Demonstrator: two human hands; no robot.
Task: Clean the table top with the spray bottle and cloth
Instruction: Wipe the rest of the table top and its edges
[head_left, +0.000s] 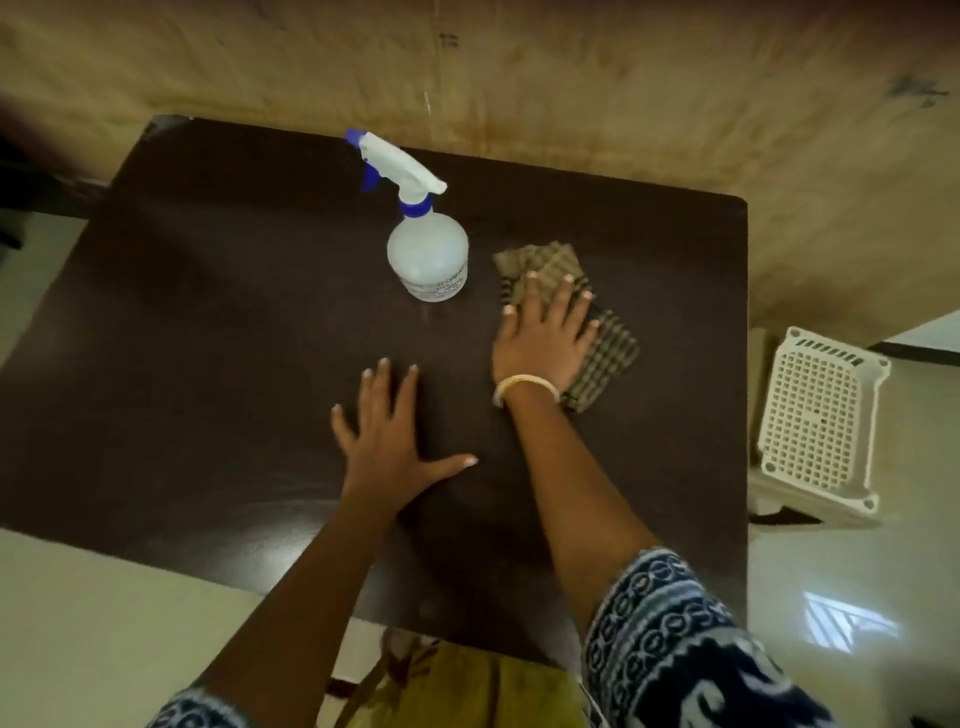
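Progress: you appear to be at the wiping stage, though the table top shows no clear wet patch or streak, so how much has been sprayed or wiped cannot be confirmed. Judged from the layout, most of the surface remains to be covered.

Right hand: flat, fingers straight and slightly spread, pressing down on the checked cloth. You are not gripping the cloth; it lies under your palm and fingers, with loose folds showing beyond the fingertips and off the little-finger side.

Left hand: also flat and fully spread, palm down on bare table, holding nothing. It rests nearer to you than the right hand, to its thumb side, apart from the cloth.

Spray bottle: upright and untouched, just beyond the right hand's thumb side, nozzle pointing away to the left. Neither hand reaches it.

Beyond the table edge, to the right of the right hand, a white perforated stool stands on the floor.
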